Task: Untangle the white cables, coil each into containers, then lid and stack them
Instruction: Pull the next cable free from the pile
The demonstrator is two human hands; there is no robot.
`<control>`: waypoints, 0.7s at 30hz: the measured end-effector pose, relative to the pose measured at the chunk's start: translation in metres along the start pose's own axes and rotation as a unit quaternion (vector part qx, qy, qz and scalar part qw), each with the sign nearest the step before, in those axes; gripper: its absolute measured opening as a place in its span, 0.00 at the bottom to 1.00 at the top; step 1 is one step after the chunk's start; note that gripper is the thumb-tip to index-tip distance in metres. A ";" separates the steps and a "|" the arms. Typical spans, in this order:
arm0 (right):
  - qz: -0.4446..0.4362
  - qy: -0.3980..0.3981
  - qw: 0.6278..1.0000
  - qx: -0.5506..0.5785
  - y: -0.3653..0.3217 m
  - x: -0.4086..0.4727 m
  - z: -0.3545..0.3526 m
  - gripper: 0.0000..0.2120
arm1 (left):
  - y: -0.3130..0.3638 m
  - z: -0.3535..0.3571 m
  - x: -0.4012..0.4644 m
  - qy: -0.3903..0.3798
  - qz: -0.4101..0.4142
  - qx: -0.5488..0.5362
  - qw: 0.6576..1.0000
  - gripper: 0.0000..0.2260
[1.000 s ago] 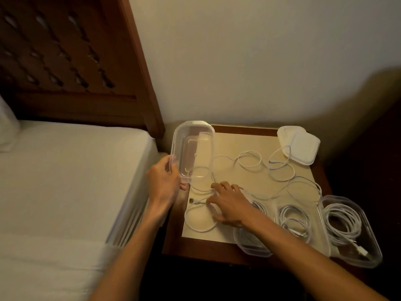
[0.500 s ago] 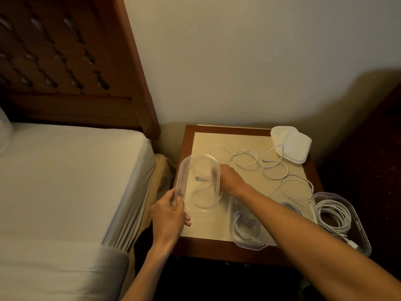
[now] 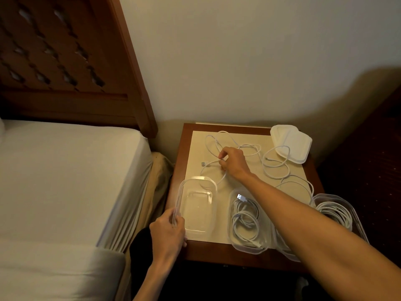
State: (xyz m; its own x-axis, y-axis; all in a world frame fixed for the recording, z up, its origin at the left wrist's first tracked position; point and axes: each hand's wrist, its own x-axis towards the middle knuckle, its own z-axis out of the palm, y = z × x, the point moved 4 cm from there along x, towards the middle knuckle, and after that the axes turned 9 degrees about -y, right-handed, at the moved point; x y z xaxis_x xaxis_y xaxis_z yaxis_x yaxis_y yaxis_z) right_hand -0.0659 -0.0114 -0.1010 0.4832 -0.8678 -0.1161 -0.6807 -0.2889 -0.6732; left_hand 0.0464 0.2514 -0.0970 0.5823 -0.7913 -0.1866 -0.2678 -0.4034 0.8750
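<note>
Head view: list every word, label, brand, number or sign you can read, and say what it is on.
None can be read. The clear containers, white lids, cables and bedside table show no print; the USB plug is too small to show any mark.

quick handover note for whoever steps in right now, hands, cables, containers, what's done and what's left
Left hand grips the near rim of the empty container, set at the nightstand's front left.
Right hand pinches the loose cable, which sprawls over the back of the top.
Done: coiled cables lie in the middle container and the right container; a third between them is mostly hidden by the arm.
Left: coil the loose cable into the empty container, fit the lids from the back right corner, stack.
</note>
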 end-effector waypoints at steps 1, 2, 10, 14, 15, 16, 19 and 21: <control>0.004 0.002 1.000 0.006 0.002 0.000 0.001 0.05 | -0.001 0.001 -0.001 -0.003 -0.003 -0.001 1.000 0.06; 0.008 0.005 1.000 0.006 0.001 -0.001 0.000 0.06 | -0.002 0.002 -0.002 -0.004 -0.001 -0.002 1.000 0.06; 0.184 -0.029 0.965 0.186 0.003 -0.006 -0.001 0.06 | 0.001 -0.001 -0.008 -0.015 -0.015 0.188 0.982 0.17; 0.264 -0.097 0.894 0.348 -0.015 -0.014 -0.008 0.08 | 0.041 -0.022 0.007 0.065 0.023 0.267 0.961 0.24; 0.254 -0.110 0.872 0.403 -0.023 -0.016 -0.013 0.07 | 0.056 -0.023 0.014 0.064 0.059 0.233 0.969 0.21; 0.243 -0.119 0.850 0.453 -0.032 -0.018 -0.018 0.07 | 0.069 -0.022 0.024 0.048 0.096 0.197 0.975 0.18; 0.198 -0.109 0.827 0.515 -0.051 -0.016 -0.042 0.10 | 0.110 -0.006 0.058 -0.038 0.175 0.147 0.973 0.14; 0.164 -0.106 0.811 0.551 -0.066 -0.015 -0.063 0.11 | 0.132 0.010 0.078 -0.101 0.215 0.154 0.959 0.15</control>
State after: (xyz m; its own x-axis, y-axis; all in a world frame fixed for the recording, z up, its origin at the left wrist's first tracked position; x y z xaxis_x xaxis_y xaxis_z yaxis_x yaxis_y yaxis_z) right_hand -0.0632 -0.0045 -0.0093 0.5384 -0.7022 -0.4659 0.0570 0.5820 -0.8112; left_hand 0.0488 0.1321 -0.0002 0.2148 -0.9753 0.0510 -0.6821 -0.1124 0.7226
